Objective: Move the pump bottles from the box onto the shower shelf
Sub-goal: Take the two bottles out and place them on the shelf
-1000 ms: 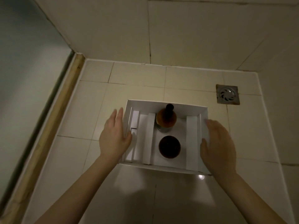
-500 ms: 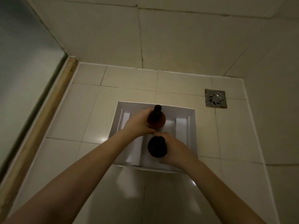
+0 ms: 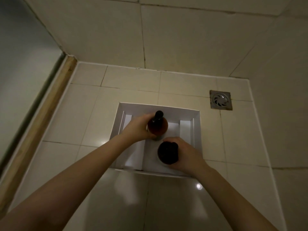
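Two arms show, and both are bare from the bottom edge of the picture all the way to the hands. No sleeves cover them. The left hand (image 3: 139, 126) has no glove, and no ring or band shows on it. The right hand (image 3: 185, 155) is bare too, with no ring, watch or band in sight. The light is dim, so small marks are hard to tell.

Left hand (image 3: 139, 127) and right hand (image 3: 186, 155) each grip a bottle.
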`<state>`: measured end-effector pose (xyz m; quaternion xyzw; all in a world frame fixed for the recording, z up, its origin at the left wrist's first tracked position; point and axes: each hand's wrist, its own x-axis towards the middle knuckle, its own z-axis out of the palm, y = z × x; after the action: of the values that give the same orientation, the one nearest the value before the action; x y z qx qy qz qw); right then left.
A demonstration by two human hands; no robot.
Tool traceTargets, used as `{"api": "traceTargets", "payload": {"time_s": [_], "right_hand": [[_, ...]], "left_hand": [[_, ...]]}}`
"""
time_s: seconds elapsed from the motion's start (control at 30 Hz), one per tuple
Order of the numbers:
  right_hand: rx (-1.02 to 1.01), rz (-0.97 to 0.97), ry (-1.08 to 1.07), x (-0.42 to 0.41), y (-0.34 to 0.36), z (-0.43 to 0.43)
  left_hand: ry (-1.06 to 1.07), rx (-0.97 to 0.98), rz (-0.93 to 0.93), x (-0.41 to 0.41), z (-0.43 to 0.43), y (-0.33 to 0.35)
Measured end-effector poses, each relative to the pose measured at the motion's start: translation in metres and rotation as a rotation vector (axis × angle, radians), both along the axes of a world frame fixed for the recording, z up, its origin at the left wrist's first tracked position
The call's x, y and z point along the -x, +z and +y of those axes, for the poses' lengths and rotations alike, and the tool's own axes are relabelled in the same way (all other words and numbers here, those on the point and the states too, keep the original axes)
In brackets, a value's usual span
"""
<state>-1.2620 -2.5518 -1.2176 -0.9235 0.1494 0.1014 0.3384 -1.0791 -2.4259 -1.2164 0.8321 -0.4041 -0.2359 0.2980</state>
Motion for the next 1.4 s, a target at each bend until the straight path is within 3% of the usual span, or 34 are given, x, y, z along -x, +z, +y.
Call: {"api": "traceTargets", "payload": {"time_s": [0.23,0.37,0.57,0.67,0.9,1.03,1.4], "right_hand": [[-0.028,0.097,-0.025,-0.002,-0.001,0.001],[-0.041,0.047,-0.024,-0.006,0.001,0.002],[-0.262,-0.120,-0.067,-0.005,0.033,0.005],[-0.385,-0.247,-0.144,0.000,0.068,-0.002],[-0.453,-0.344,-0.312,-0.018,0.157,-0.040],[-0.500,-0.446,-0.352,-0.031,0.192,-0.056],[-0.497,-0.487,-0.456,-0.045,0.180,-0.062]], "left_hand": [[-0.022,0.032,0.112,0.001,-0.003,0.002],[0.069,-0.018,0.145,0.003,-0.006,0.002],[0.215,0.009,0.204,0.005,0.007,0.001],[0.284,0.086,0.268,0.005,0.018,0.022],[0.338,0.375,0.316,-0.018,0.043,0.129],[0.409,0.551,0.247,-0.030,0.055,0.168],[0.475,0.560,0.210,-0.039,0.056,0.171]]}}
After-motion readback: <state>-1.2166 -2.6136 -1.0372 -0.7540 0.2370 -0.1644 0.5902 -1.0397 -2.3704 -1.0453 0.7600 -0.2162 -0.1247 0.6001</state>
